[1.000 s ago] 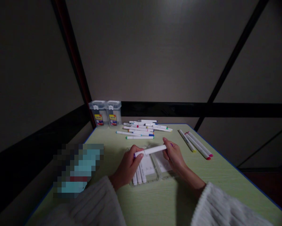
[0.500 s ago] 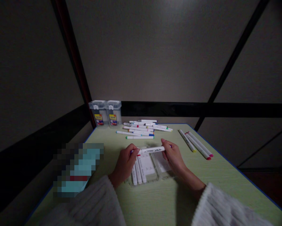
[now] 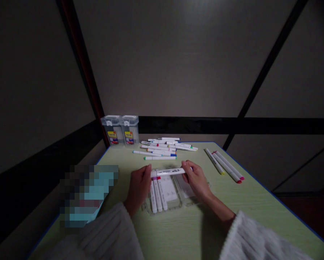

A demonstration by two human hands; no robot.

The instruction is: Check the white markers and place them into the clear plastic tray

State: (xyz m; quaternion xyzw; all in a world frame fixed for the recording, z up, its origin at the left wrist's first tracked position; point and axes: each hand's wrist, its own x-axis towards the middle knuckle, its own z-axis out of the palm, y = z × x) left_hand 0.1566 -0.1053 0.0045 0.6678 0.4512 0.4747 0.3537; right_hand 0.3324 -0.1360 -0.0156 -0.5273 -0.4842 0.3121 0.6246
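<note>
A white marker (image 3: 169, 172) is stretched level between my two hands. My left hand (image 3: 139, 186) pinches its left end, and my right hand (image 3: 196, 177) is closed round its right end, where a bit of purple shows. Below it an open clear plastic case (image 3: 181, 204) lies flat on the table. Three white markers (image 3: 158, 196) rest side by side in the case's left half, a red and a purple end visible at their tops. White paper (image 3: 169, 188) shows inside the case. The held marker and my hands hide the case's far edge.
Beyond the case lies a loose pile of several white markers (image 3: 162, 148) with coloured ends. Two clear lidded boxes (image 3: 120, 131) stand at the back left. Three markers (image 3: 227, 166) lie at the right. A blurred-out turquoise item (image 3: 90, 196) is on the left of the green table (image 3: 175, 238).
The marker has shifted slightly left between my hands. My left fingers sit nearer its end, and my right hand has moved a little left.
</note>
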